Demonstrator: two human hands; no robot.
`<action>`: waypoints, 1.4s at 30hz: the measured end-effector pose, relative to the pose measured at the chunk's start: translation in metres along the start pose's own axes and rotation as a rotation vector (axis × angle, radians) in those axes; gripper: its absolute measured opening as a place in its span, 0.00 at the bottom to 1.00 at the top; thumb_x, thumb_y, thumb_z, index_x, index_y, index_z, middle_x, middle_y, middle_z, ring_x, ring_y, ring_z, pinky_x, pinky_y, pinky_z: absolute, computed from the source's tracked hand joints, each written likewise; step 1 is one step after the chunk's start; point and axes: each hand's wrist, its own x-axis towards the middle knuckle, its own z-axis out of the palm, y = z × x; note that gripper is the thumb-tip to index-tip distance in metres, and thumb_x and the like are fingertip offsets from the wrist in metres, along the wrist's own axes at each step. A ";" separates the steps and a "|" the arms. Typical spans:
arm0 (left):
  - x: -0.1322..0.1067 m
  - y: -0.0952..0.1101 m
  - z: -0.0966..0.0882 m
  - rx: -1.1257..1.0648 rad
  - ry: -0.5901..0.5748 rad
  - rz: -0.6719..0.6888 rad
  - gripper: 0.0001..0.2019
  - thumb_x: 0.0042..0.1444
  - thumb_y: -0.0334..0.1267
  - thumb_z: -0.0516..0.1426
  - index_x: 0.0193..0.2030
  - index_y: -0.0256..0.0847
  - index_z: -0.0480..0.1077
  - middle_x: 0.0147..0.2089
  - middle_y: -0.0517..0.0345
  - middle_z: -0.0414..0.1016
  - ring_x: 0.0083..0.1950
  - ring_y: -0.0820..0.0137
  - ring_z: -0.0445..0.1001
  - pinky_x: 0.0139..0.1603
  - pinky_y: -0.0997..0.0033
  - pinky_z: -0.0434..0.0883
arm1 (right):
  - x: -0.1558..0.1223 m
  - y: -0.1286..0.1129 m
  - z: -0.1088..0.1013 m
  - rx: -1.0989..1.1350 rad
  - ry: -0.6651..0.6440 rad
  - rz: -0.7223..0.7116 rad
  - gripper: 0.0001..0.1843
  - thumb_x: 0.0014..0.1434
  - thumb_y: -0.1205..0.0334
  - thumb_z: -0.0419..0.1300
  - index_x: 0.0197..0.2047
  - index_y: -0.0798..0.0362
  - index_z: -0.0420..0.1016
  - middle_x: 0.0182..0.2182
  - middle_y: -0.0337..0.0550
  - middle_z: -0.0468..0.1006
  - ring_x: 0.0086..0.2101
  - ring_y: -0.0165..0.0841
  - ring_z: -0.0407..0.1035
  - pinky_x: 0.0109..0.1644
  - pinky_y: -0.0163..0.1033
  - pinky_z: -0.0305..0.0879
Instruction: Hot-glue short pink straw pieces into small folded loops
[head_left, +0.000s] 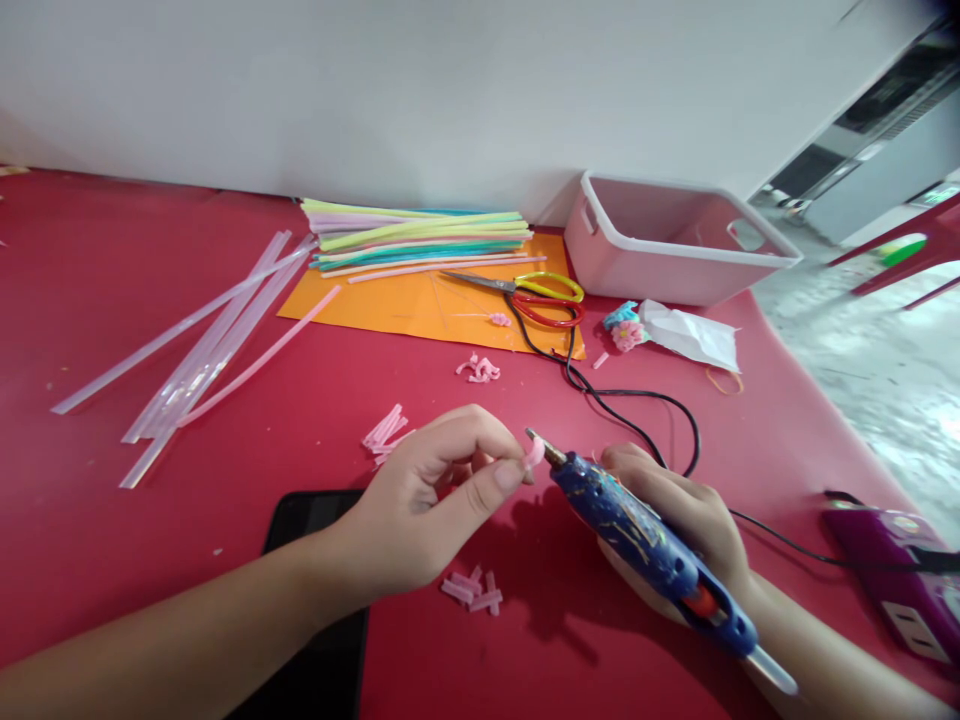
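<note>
Between the thumb and fingertips of my left hand (442,500) is a small curled pink pipe cleaner piece (534,454). My right hand (682,510) is wrapped round a blue hot glue gun (637,530), a clear glue stick (772,670) poking from its back end. The gun's metal nozzle (551,449) is right at the pink piece; whether they touch, I cannot tell. Short cut pink pieces lie in one pile (386,430) beyond my left hand and another pile (474,590) in front of me. Several curled pink pieces (478,369) sit farther back.
Pipe cleaners (420,235) and scissors (525,290) lie on an orange sheet (390,315). Long clear glue sticks (217,350) are at left, a pink bin (667,260) at back right. A black cord (637,395) crosses toward a purple power strip (885,560). A phone (322,640) lies under my left forearm.
</note>
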 end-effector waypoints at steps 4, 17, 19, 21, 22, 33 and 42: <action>0.001 0.001 0.001 -0.018 -0.007 -0.015 0.08 0.68 0.36 0.54 0.36 0.40 0.68 0.34 0.61 0.65 0.32 0.75 0.63 0.34 0.73 0.63 | 0.001 0.000 -0.001 0.001 -0.002 -0.001 0.15 0.54 0.73 0.59 0.44 0.49 0.70 0.28 0.42 0.71 0.28 0.35 0.66 0.33 0.40 0.66; 0.000 -0.004 -0.002 -0.165 -0.049 -0.087 0.10 0.69 0.40 0.55 0.36 0.41 0.70 0.33 0.61 0.64 0.31 0.75 0.63 0.35 0.73 0.64 | -0.005 0.000 0.008 -0.002 0.089 0.033 0.08 0.61 0.67 0.57 0.44 0.49 0.71 0.27 0.41 0.70 0.25 0.33 0.64 0.32 0.41 0.64; 0.000 -0.004 -0.002 -0.182 -0.057 -0.095 0.09 0.68 0.41 0.55 0.37 0.41 0.70 0.34 0.61 0.64 0.31 0.76 0.62 0.34 0.73 0.64 | -0.003 0.000 0.007 -0.004 0.085 -0.021 0.09 0.60 0.68 0.57 0.44 0.49 0.70 0.27 0.40 0.69 0.25 0.32 0.63 0.32 0.41 0.64; 0.000 -0.005 -0.002 -0.199 -0.056 -0.106 0.10 0.68 0.42 0.55 0.37 0.41 0.70 0.34 0.61 0.64 0.31 0.76 0.62 0.34 0.73 0.64 | 0.001 0.000 0.005 -0.004 0.070 -0.042 0.10 0.58 0.70 0.57 0.43 0.50 0.69 0.27 0.39 0.69 0.25 0.32 0.62 0.32 0.40 0.64; 0.000 -0.005 -0.002 -0.208 -0.058 -0.113 0.10 0.68 0.42 0.55 0.37 0.41 0.70 0.34 0.61 0.64 0.31 0.75 0.62 0.34 0.72 0.64 | 0.002 0.000 0.004 -0.006 0.058 -0.043 0.11 0.58 0.72 0.57 0.43 0.50 0.68 0.27 0.39 0.68 0.26 0.32 0.62 0.32 0.40 0.64; 0.001 -0.005 -0.002 -0.272 -0.079 -0.103 0.09 0.69 0.41 0.55 0.37 0.41 0.70 0.35 0.61 0.65 0.31 0.76 0.62 0.34 0.73 0.62 | -0.002 0.000 0.002 0.019 0.021 -0.015 0.13 0.58 0.73 0.58 0.45 0.49 0.68 0.29 0.40 0.69 0.28 0.34 0.64 0.34 0.43 0.64; -0.001 -0.006 -0.002 -0.276 -0.095 -0.123 0.10 0.69 0.41 0.55 0.38 0.40 0.69 0.34 0.63 0.63 0.32 0.78 0.61 0.35 0.75 0.61 | 0.000 0.002 0.002 0.032 0.015 -0.070 0.13 0.58 0.72 0.58 0.46 0.51 0.69 0.28 0.40 0.68 0.28 0.34 0.62 0.34 0.42 0.62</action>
